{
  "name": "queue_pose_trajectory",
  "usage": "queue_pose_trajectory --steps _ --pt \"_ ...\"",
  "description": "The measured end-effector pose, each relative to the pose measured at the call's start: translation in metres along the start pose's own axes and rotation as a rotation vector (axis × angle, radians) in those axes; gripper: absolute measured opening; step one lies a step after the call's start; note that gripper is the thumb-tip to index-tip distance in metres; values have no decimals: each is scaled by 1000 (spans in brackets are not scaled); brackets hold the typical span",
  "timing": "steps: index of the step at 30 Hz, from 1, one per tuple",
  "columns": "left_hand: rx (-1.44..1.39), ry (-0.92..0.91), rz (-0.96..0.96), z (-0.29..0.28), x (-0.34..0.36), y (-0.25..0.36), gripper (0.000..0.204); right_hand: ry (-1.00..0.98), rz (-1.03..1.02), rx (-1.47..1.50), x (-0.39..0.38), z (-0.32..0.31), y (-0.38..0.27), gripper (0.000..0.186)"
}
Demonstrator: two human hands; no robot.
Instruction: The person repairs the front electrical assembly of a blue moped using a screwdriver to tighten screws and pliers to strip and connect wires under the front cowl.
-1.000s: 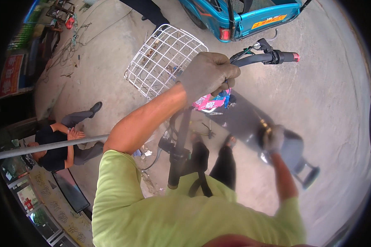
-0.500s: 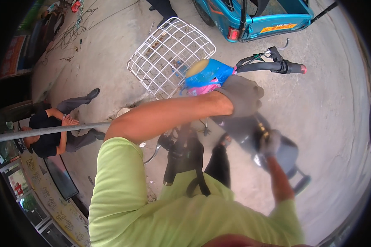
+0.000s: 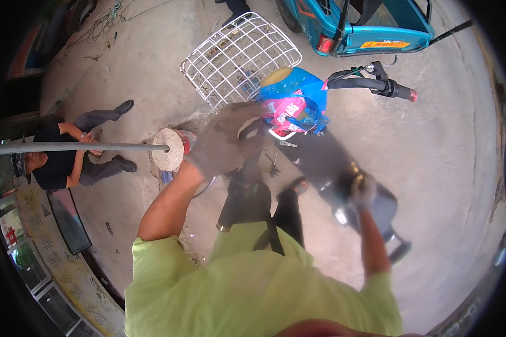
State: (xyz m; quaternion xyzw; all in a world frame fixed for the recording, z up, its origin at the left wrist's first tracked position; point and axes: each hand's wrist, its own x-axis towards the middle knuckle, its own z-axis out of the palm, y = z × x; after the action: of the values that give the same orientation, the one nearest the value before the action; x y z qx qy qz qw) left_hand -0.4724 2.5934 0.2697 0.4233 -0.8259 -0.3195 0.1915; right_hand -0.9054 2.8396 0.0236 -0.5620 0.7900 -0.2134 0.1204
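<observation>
Head view: the gloved left hand point(image 3: 222, 137) is held over the left side of a dark scooter point(image 3: 337, 157), blurred; whether it is clenched, released or gripping anything cannot be told. By the gloved right hand point(image 3: 364, 191), also blurred, a brass-coloured tool point(image 3: 355, 170) is grasped, its near end covered by the fingers. The tool is held over the scooter, with the dark seat point(image 3: 379, 205) just beside that hand. A blue and pink bag point(image 3: 292, 106) is placed just up and right of the left hand; contact cannot be told. The white wire basket point(image 3: 239, 59) is seen above the left hand, beyond the bag. The right handlebar grip point(image 3: 400, 91) is left ungripped, well above the right hand. A black left grip point(image 3: 230, 210) is seen below the left hand. A round pole base point(image 3: 167, 150) is set just left of the left hand, with a grey pole point(image 3: 78, 147) attached. Farther left, a person in dark clothes point(image 3: 59, 157) is seen. A teal cart point(image 3: 376, 35) is parked far above both hands.
</observation>
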Motion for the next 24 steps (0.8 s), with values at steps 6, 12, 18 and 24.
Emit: queue_pose_trajectory --steps 6,12,18,24 --pt "23 43 -178 10 -52 36 89 -171 176 305 -8 -33 -78 42" --pt "-339 69 -468 25 -60 9 83 -547 443 810 -27 -103 -252 54" --pt "-474 333 -224 20 -81 -9 65 -595 430 798 11 -136 -351 62" --pt "-1073 138 -276 -19 -119 4 43 -656 -544 216 36 -115 -458 90"
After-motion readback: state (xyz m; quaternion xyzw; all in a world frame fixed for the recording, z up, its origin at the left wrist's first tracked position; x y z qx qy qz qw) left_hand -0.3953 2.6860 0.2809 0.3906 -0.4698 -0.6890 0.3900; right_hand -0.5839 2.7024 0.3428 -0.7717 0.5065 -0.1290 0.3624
